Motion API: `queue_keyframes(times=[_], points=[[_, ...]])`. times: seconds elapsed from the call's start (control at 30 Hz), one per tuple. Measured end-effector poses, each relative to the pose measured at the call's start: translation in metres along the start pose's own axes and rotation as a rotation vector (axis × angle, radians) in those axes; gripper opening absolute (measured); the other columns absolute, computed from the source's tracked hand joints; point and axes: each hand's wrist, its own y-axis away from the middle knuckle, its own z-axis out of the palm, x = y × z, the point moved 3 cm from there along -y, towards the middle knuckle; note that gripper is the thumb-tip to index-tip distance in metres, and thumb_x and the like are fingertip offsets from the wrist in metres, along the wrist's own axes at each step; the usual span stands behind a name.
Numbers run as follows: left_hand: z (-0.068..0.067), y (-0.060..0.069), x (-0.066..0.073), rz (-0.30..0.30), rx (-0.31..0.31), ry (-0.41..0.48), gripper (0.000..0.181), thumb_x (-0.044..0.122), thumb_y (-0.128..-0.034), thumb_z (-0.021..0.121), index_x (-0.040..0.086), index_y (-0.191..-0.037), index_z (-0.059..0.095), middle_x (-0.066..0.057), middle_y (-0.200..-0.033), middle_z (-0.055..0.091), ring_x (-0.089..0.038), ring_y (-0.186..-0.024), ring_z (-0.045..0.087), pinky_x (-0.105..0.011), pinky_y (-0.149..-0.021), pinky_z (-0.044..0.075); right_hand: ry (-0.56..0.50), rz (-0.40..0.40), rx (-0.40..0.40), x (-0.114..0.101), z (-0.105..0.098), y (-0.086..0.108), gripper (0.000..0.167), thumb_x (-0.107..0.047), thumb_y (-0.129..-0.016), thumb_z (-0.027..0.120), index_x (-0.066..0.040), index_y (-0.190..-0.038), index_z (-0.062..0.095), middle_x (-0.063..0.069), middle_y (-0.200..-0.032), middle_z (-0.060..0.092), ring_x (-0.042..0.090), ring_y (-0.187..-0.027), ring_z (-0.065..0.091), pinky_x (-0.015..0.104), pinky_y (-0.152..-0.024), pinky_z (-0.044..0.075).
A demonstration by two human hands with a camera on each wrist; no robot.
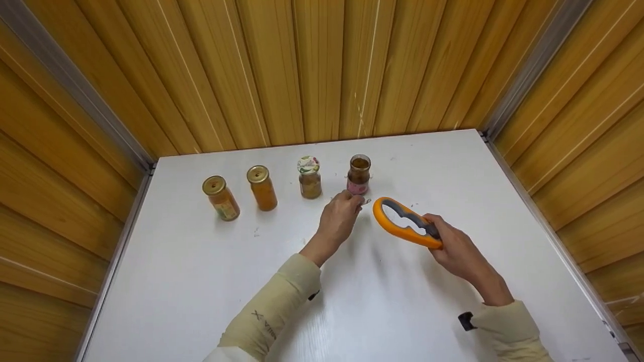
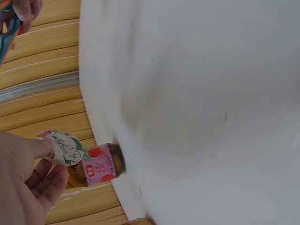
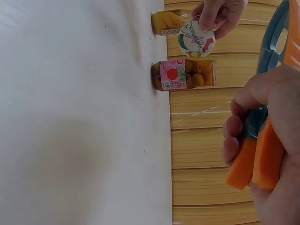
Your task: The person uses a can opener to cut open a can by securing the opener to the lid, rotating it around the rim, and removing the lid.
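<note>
Pinching with fingers (image 2: 54,183) and thumb of left hand (image 1: 338,216): one printed lid (image 2: 63,149), held at its rim, just on the near side of lidless jar (image 1: 358,176) and apart from it in the right wrist view. Mostly hidden behind the hand in head view, so exact gap hard to call. Probably light, thin and stiff, maybe slick with syrup; best taken at the rim. For lidless jar, likely glass: probably heavy with fruit, slippery if wet, breakable; best taken round the body at the pink label (image 3: 173,75), kept upright against spilling.

Gripping with curled fingers of right hand (image 1: 455,249): orange jar opener (image 1: 402,233), by the handle end, ring end pointing towards lidless jar, raised to its near right. Likely rigid, light, easy to hold at the handles.

Further out, in a row left of lidless jar, all upright: nearest, fruit-print-lidded jar (image 1: 310,186), then two gold-lidded jars (image 1: 264,193). Count: four jars, three lidded, one lidless; one loose lid; one opener; two hands. All jars on one white table (image 1: 201,286), with wood-look panelling (image 1: 317,75) behind lidless jar.
</note>
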Motion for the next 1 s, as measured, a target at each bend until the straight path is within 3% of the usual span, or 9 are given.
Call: queue_keyframes(times=[0.2, 0.47, 0.77, 1.0], points=[[0.027, -0.003, -0.006, 0.127, 0.035, -0.206, 0.018, 0.011, -0.0994, 0.070, 0.015, -0.116, 0.076, -0.008, -0.104, 0.070, -0.020, -0.088, 0.068, -0.029, -0.075, 0.060, 0.005, -0.022, 0.025, 0.001, 0.000, 0.002, 0.061, 0.018, -0.082, 0.068, -0.003, -0.137, 0.051, 0.010, -0.102, 0.065, 0.022, -0.084, 0.058, 0.044, -0.076, 0.054], [0.048, -0.006, -0.006, 0.205, 0.014, -0.402, 0.019, 0.006, -0.0963, 0.069, 0.016, -0.110, 0.078, -0.008, -0.100, 0.068, -0.021, -0.086, 0.067, -0.031, -0.073, 0.059, -0.008, 0.028, 0.027, 0.007, -0.003, 0.005, 0.060, 0.016, -0.084, 0.068, -0.004, -0.138, 0.051, 0.012, -0.104, 0.065, 0.026, -0.087, 0.058, 0.048, -0.080, 0.055], [0.062, 0.004, -0.011, 0.224, -0.063, -0.516, 0.022, 0.005, -0.0983, 0.063, 0.015, -0.108, 0.080, -0.008, -0.099, 0.072, -0.022, -0.087, 0.068, -0.032, -0.073, 0.059, 0.009, 0.051, 0.011, 0.015, -0.004, 0.008, 0.060, 0.014, -0.084, 0.069, -0.004, -0.138, 0.051, 0.013, -0.103, 0.065, 0.026, -0.087, 0.059, 0.050, -0.082, 0.055], [0.066, 0.007, -0.004, 0.282, -0.056, -0.529, 0.019, 0.003, -0.0973, 0.065, 0.012, -0.105, 0.080, -0.006, -0.098, 0.073, -0.019, -0.087, 0.069, -0.028, -0.074, 0.059, 0.007, 0.052, 0.024, 0.020, -0.005, 0.009, 0.060, 0.014, -0.084, 0.070, -0.005, -0.138, 0.051, 0.012, -0.103, 0.066, 0.027, -0.087, 0.060, 0.052, -0.082, 0.056]])
